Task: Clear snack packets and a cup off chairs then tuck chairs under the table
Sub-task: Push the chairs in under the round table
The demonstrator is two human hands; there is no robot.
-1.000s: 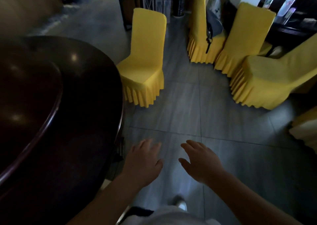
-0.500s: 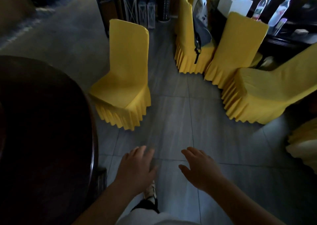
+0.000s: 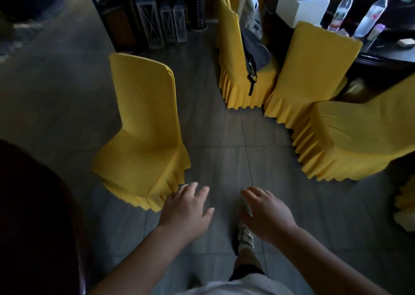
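Hands: both out in front, palms down, fingers loose and spread, nothing in either. Left hand (image 3: pixel 187 207) is just off the skirt corner of the nearest chair; whether it brushes the fabric I can't tell. Right hand (image 3: pixel 266 213) hangs over bare floor (image 3: pixel 224 160).

Head view, task stuff: nearest chair (image 3: pixel 143 133) stands beside the dark round bench (image 3: pixel 33 216), seat turned toward it, back to the room, and it's pulled out. Seat looks bare, no packets or cup on it that I can spot.

Step, my guess: that seat seems cleared, so this one's ready to be tucked in.

How I'd do it: grab the top of the backrest with both hands and push straight at the bench, low and steady, so the pleated skirt doesn't bunch under the legs. Square it up first, it sits a bit angled.

Count, chairs: four yellow-covered ones in clear view, the near one plus three round a far table (image 3: pixel 386 54). More yellow pokes in at the top and right edges, could be others.

Count, other bits: one grey bag (image 3: pixel 256 49) on a far chair (image 3: pixel 238 70), one white paper bag (image 3: pixel 301 7), and what look like three clear bottles (image 3: pixel 371 13) on that far table.

Snack packets and cup: none visible anywhere; it's dim though.
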